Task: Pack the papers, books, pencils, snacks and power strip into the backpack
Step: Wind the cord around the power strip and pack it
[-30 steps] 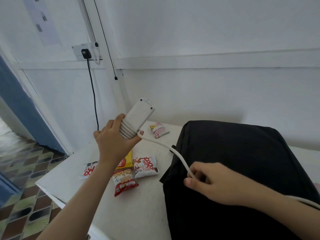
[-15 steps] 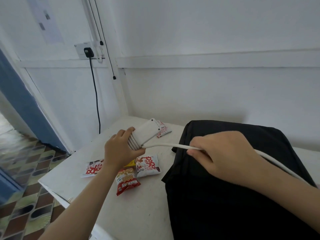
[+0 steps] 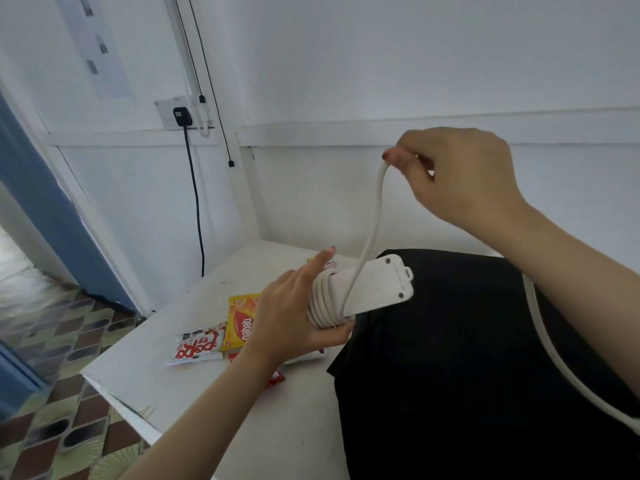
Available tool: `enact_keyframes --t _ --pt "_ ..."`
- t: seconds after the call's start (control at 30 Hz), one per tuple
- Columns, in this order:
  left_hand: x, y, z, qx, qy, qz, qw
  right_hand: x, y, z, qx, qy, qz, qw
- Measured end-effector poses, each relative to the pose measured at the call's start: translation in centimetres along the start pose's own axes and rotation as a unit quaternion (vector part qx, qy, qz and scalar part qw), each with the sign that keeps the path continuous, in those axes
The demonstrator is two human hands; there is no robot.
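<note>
My left hand (image 3: 294, 320) grips the white power strip (image 3: 377, 289) at its wound end, above the table's middle, with its forefinger sticking out. Several turns of white cord (image 3: 370, 237) wrap the strip. My right hand (image 3: 457, 174) pinches that cord high up near the wall, and the rest of the cord trails down under my right forearm. The black backpack (image 3: 467, 375) lies flat on the table at the right. Snack packets lie left of it: a yellow one (image 3: 242, 320), a white and red one (image 3: 197, 348), and a red one (image 3: 277, 377) partly under my wrist.
The white table (image 3: 156, 372) ends at a corner at the lower left, above a patterned tile floor. A wall socket (image 3: 180, 112) with a black plug and cable sits on the left wall. A blue door frame stands at the far left.
My right hand has lifted the cord from backpack level up toward the wall. My left hand has lowered the strip and turned it flatter, and it now lies over the backpack's edge.
</note>
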State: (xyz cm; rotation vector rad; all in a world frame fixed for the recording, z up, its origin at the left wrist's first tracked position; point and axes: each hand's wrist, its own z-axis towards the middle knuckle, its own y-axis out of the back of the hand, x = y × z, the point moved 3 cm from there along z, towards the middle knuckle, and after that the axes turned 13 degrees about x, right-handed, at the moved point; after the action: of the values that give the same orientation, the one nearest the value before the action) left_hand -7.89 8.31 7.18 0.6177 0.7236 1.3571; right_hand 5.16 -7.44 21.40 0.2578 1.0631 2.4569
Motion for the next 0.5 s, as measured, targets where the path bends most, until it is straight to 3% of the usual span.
enact_keyframes --t 0.1,0.27,0.37,0.5 --pt "-1.6 1.7 0.7 -0.063 -0.074 -0.006 0.995 -1.4 -1.0 0.9 0.018 -0.032 0.022 0.999" --pt "-3.4 4.0 1.5 -0.084 -0.124 -0.013 0.989 -1.2 -3.8 0.5 0.089 -0.059 0.061 0.992" --pt "-3.7 4.8 1.5 -0.101 -0.113 -0.027 0.988 0.0 -5.2 -0.4 0.174 -0.071 0.076 0.979" --pt "-2.4 5.5 1.3 -0.123 -0.022 -0.034 0.992 1.2 -6.9 -2.7 0.308 -0.131 0.088 0.938"
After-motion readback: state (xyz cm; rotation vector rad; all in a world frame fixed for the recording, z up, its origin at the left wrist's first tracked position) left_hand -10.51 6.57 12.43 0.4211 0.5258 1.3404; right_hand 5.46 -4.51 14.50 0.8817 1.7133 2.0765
